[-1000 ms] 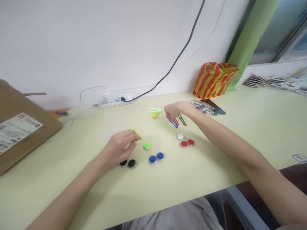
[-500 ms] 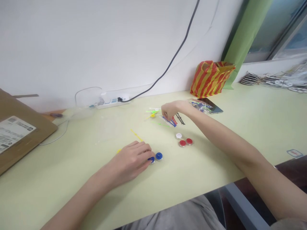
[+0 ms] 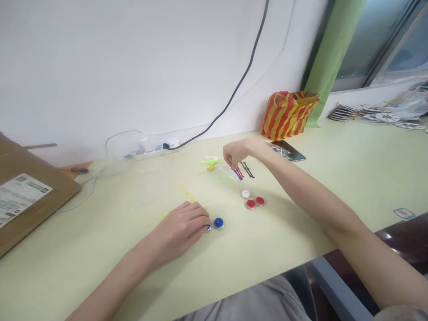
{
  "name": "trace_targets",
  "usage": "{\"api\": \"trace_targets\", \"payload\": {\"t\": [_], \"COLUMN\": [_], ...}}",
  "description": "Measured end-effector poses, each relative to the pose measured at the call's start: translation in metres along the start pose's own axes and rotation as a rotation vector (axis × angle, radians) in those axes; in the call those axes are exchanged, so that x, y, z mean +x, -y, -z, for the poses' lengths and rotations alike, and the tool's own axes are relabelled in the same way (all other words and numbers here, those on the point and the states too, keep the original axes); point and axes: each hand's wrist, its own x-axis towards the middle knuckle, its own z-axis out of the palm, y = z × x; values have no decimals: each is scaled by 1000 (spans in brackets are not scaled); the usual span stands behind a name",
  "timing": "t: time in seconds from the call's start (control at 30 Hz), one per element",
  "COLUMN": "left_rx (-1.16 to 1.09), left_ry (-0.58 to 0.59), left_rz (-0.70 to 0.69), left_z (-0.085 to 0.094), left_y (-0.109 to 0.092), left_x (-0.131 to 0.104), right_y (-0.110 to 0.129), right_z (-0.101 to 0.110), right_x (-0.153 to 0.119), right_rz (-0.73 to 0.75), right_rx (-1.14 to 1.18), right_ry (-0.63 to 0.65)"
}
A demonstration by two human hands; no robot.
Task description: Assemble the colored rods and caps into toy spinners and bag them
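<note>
My left hand (image 3: 185,225) rests low on the table. Its fingers are closed on a blue disc, mostly hidden, with only a bit of blue and a clear rim showing under the fingertips. Just right of it lies another blue disc (image 3: 219,223) with a clear base. Farther back, my right hand (image 3: 234,154) bends down with fingertips pinched at the upper end of a blue plastic strip (image 3: 238,174). Red strips (image 3: 240,172), black strips (image 3: 247,169) and a white strip (image 3: 228,173) lie around it. A yellow strip (image 3: 187,194) lies behind my left hand.
Nearer me sit a white disc (image 3: 245,194) and two red discs (image 3: 250,204). Yellow and green pieces (image 3: 210,165) lie left of my right hand. Behind my right forearm are a tablet (image 3: 292,151) and striped bag (image 3: 287,117). A cardboard box (image 3: 30,191) stands left; a power strip (image 3: 157,149) lies by the wall.
The view has shifted slightly. My right hand has risen a little from the strips, and the white strip shows more fully beside fewer blue ones. My left hand stays at the blue disc, covering more of it.
</note>
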Motion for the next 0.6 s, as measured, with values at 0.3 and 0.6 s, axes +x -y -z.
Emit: {"api": "trace_targets", "payload": {"t": [0.3,0.6], "left_rx": [59,61], "left_ry": [-251,-327], "left_rz": [35,148], "left_z": [3,-9], "left_y": [3,14], "left_x": [3,16], "right_y": [31,77], "right_z": [11,-19], "right_x": [-30,8], "right_rz": [46,227], "right_rx": [-24,-26], "right_ry": [-125,141]}}
